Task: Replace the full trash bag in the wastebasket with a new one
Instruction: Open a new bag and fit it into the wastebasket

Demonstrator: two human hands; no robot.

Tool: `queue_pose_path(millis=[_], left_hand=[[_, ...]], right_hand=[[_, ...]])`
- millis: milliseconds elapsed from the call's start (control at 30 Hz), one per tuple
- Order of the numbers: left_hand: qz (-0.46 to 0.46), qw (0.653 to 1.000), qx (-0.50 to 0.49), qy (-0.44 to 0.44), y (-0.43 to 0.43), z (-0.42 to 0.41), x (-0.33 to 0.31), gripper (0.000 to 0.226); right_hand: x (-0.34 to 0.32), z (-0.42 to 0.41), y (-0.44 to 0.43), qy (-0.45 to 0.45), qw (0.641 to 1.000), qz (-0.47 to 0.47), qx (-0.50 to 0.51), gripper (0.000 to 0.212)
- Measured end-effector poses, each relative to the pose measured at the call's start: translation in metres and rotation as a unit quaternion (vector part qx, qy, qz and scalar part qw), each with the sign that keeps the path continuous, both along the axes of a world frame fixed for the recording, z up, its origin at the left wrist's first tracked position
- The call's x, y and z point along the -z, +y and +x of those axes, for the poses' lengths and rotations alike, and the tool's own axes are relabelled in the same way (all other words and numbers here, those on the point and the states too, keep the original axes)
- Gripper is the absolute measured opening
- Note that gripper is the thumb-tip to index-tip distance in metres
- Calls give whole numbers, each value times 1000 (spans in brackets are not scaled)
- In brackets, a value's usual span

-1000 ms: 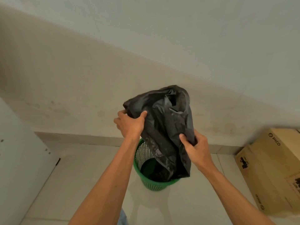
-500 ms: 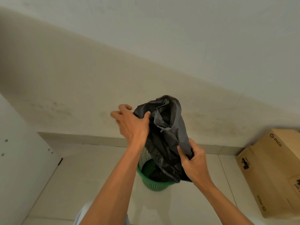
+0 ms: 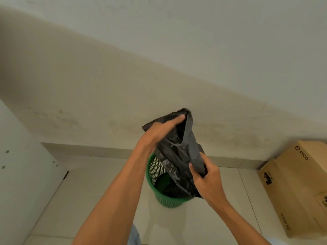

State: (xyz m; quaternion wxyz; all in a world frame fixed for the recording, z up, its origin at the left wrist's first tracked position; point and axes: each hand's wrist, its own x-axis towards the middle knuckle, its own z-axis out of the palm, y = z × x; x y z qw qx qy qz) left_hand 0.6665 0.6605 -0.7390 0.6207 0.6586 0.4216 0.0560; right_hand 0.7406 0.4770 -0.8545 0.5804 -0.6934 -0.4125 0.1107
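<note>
Up top, the left hand [image 3: 155, 137] pokes straight fingers into the mouth of the black bag [image 3: 187, 149]. The right hand [image 3: 208, 181] fingers curl tight round the bag's side. Below those fingers, the bag's bottom hangs in the green wastebasket [image 3: 169, 203] on the floor [image 3: 88, 200].

Lit softly and evenly, rather dim, with no hard glare anywhere. Brightest high on the pale painted wall [image 3: 230, 41], shading into a broad beige-grey band lower down. Throws a faint, diffuse shadow onto the glossy cream floor tiles [image 3: 99, 200] below the green mesh plastic wastebasket [image 3: 169, 202]. Picks out a dull sheen on the crumpled black plastic trash bag [image 3: 187, 149]. Bends straight lines near the edges, wide-angle fashion. Soft throughout, fine detail smeared.
</note>
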Motion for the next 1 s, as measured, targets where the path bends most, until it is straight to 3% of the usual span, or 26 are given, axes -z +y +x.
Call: queue_pose_path(millis=[67, 100, 167, 233, 300, 433, 533, 600, 733, 867, 933, 1000], left_hand=[[37, 999, 15, -4, 4, 2, 5, 45], [46, 999, 17, -12, 4, 3, 10, 36], [45, 998, 17, -32, 3, 4, 19, 34], [58, 997, 19, -46, 0, 6, 25, 25], [86, 994, 25, -60, -5, 8, 31, 25], [109, 989, 37, -88, -18, 14, 38, 30], [121, 987, 37, -98, -26, 18, 38, 25], [126, 986, 33, -106, -29, 20, 36, 23], [117, 988, 2, -101, -26, 17, 38, 25], [81, 988, -83, -97, -18, 9, 45, 32], [9, 982, -137, -127, -13, 2, 49, 35], [-78, 963, -192, -169, -7, -6, 53, 19]], right_hand=[[-1, 1, -1, 47, 997, 5, -61, 35], [-4, 1, -1, 73, 992, 17, -97, 39], [-12, 10, 0, 125, 983, 58, -118, 73], [-30, 25, 9, 159, 984, 72, -33, 98], [-58, 45, 28, 181, 981, 37, 61, 103], [-126, 74, 71, 141, 980, -136, 26, 87], [-153, 78, 96, 76, 956, -281, -17, 89], [-157, 80, 105, 34, 944, -328, -13, 74], [-148, 86, 105, -2, 942, -334, 7, 27], [-136, 88, 93, 72, 964, -255, 30, 20], [-129, 89, 88, 114, 970, -209, 57, 19], [-122, 91, 84, 167, 967, -169, 86, 17]])
